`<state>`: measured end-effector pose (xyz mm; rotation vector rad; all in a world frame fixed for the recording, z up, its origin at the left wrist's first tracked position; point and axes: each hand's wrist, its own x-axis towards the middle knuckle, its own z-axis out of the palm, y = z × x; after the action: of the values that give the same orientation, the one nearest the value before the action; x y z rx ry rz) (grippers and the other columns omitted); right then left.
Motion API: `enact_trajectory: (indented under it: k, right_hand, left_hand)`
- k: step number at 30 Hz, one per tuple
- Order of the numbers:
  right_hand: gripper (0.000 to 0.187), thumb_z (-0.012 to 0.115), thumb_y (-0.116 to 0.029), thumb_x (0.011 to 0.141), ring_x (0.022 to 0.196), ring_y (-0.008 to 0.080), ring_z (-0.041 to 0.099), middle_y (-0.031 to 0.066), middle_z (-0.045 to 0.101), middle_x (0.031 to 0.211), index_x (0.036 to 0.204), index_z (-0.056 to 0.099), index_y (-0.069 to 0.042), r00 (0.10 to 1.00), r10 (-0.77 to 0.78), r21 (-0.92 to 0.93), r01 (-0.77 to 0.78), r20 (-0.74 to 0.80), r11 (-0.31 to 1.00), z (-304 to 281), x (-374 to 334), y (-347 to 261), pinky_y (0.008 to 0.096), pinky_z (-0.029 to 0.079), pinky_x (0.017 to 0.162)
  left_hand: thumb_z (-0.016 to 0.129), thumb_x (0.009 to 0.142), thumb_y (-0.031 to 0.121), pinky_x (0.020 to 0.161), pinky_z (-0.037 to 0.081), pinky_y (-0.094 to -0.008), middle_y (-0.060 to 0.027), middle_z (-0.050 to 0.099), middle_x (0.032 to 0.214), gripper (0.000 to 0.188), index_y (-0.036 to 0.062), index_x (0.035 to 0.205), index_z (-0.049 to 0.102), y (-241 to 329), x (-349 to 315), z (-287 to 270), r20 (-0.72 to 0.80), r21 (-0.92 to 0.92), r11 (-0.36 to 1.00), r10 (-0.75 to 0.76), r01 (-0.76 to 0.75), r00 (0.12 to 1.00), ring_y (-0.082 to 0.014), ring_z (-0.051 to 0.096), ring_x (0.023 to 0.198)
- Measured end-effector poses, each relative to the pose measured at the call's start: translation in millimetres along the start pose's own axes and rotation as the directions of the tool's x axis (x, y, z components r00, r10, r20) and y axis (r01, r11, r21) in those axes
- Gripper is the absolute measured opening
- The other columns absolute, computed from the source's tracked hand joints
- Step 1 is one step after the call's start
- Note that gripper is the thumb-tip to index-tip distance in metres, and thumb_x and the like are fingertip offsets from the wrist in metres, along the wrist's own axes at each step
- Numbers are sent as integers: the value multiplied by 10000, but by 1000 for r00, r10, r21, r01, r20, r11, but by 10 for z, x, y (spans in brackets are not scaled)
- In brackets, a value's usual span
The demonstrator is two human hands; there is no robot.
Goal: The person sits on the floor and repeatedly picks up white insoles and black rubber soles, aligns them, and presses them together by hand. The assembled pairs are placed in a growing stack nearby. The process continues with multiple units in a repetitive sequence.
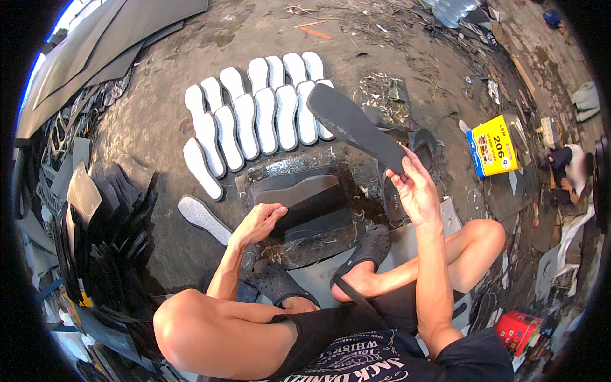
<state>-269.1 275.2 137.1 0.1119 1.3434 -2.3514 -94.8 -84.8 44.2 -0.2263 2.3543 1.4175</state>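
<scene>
Scrap-strewn ground (168, 121) is surrounding a seated worker whose left hand (258, 223) is resting, fingers loosely curled, on dark pieces (299, 181) on a board (318, 254); whether it is gripping any, one cannot tell. The right hand (417, 184) is pinching one end of a dark sole (356, 124), raising it beyond the board's right side. White-faced soles (245, 124) are lying in rows farther out, apparently finished at this stage, the dark ones seemingly awaiting their turn. The raised sole is partly covering the rows; far right, another person (576, 169) is appearing blurred.
</scene>
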Motion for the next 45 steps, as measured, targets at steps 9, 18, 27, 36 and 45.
enact_trajectory:
  k: [9, 18, 27, 36, 45]
  right_hand:
    - [375, 730, -175, 1096, 1052, 170, 743, 41, 727, 1206, 1432, 594, -79, 994, 106, -208, -111, -35, 972, 53, -69, 222, 318, 643, 838]
    - [393, 764, -180, 1076, 1041, 125, 708, 9, 737, 1120, 1435, 611, -129, 930, 367, -428, -346, -34, 835, -121, -414, 1066, 353, 645, 878]
    - [435, 798, -223, 1054, 833, 118, 724, 68, 781, 1035, 1427, 730, -11, 987, 137, -890, -139, -87, 433, -24, -565, 1311, 290, 626, 756]
    - [371, 796, -208, 1037, 789, 133, 710, 73, 762, 960, 1383, 781, -75, 990, 87, -873, -137, -109, 468, -68, -514, 1394, 327, 576, 747]
    - [372, 805, -211, 1025, 855, 144, 732, 102, 791, 995, 1375, 785, -87, 993, 81, -901, -108, -81, 420, -198, -455, 1517, 334, 587, 776]
  left_hand:
    - [890, 889, 233, 1188, 469, -508, -192, 694, 1441, 401, 61, 1235, 784, -33, -455, 482, -113, 248, 922, 333, -298, 936, -386, 609, 1361]
    - [801, 1041, 123, 922, 612, -308, -117, 745, 1239, 427, -11, 1420, 659, -34, -917, 755, -450, -877, 389, -456, -283, 768, -152, 713, 1036]
    - [872, 973, 173, 938, 576, -300, -111, 822, 1164, 410, -66, 1297, 789, -184, -874, 916, -563, -708, 706, -586, 26, 583, -145, 736, 1023]
    - [896, 958, 166, 824, 585, -259, -80, 834, 1029, 364, -33, 1254, 824, -240, -757, 940, -594, -678, 733, -583, 44, 554, -91, 722, 891]
    - [893, 963, 131, 790, 607, -256, -79, 833, 1001, 335, -35, 1246, 826, -232, -756, 924, -627, -653, 757, -551, 13, 551, -91, 728, 858]
